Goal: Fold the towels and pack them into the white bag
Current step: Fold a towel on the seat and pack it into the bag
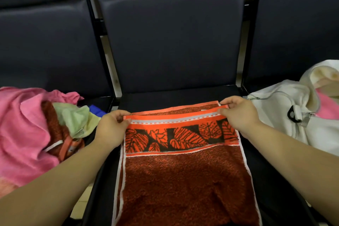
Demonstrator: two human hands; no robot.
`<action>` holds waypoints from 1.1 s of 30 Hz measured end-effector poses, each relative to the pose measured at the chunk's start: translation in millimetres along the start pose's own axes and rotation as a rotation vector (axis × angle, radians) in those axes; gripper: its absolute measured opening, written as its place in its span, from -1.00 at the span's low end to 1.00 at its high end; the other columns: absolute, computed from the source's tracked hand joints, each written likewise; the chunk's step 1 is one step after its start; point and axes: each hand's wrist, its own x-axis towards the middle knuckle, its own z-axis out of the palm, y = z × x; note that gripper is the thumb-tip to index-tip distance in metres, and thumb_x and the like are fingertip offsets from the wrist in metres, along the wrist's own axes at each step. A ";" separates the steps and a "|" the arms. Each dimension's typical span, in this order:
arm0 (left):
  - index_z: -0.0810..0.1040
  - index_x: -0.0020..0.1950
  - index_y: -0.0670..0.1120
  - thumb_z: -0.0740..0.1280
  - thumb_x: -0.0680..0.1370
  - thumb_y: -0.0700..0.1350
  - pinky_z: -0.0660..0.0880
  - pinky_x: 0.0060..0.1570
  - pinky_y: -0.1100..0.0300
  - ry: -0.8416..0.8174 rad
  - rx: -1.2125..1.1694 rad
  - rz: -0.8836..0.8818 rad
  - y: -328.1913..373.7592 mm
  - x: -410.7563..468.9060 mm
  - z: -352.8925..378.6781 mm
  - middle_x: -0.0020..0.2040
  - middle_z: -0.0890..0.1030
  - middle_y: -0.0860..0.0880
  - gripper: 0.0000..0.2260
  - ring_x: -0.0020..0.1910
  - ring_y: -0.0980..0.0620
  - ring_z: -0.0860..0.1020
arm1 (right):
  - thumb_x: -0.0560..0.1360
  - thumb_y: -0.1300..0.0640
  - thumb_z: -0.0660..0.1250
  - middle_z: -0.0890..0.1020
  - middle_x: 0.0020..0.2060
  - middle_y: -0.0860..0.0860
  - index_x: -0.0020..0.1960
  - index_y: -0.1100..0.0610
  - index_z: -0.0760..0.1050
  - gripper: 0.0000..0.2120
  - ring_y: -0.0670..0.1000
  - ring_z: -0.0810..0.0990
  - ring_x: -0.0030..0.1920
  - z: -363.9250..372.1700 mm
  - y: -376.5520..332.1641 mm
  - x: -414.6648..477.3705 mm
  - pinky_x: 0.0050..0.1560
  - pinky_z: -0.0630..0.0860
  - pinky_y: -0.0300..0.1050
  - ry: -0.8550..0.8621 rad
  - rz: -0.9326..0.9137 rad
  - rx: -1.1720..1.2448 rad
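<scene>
A red-orange towel (183,176) with a black leaf band lies doubled over on the middle dark chair seat (146,98). My left hand (111,126) pinches the upper layer's far left corner. My right hand (238,114) pinches its far right corner, just short of the lower layer's edge. The white bag (286,115) sits on the seat to the right, unzipped, with pink and cream cloth showing inside.
On the left seat lies a heap of unfolded towels (27,130): pink, dark red, pale green and a bit of blue. Dark padded chair backs (174,42) stand behind the seats, with metal frames between them.
</scene>
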 end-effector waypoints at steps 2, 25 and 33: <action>0.62 -0.15 0.11 0.42 0.57 -0.24 0.54 -0.04 0.21 0.005 -0.003 0.013 1.5 9.6 2.2 -0.23 0.70 0.14 -0.76 -0.17 0.18 0.65 | 0.43 0.22 0.52 0.71 -0.17 -0.06 -0.11 -0.03 0.61 -0.82 0.01 0.69 -0.14 4.5 -6.9 11.3 -0.05 0.63 -0.03 0.015 -0.026 -0.032; 0.53 -0.02 -0.02 0.28 0.62 -0.14 0.35 -0.12 0.13 0.121 0.304 -0.059 -14.2 69.2 21.7 -0.14 0.57 0.04 -0.94 -0.12 0.00 0.52 | 0.52 0.06 0.46 0.60 -0.16 -0.12 0.00 -0.07 0.51 -0.87 -0.15 0.55 -0.13 36.0 -12.9 60.5 -0.22 0.37 -0.24 -0.078 -0.187 -0.334; 0.50 -0.16 0.08 0.40 0.56 -0.06 0.47 -0.03 0.07 -0.029 0.524 -0.010 -10.6 77.1 11.0 -0.04 0.50 -0.03 -0.87 -0.04 -0.10 0.53 | 0.47 0.04 0.50 0.59 0.05 0.00 0.09 -0.05 0.56 -0.77 0.05 0.60 0.07 35.4 -16.4 69.7 0.04 0.44 -0.14 -0.112 -0.130 -0.488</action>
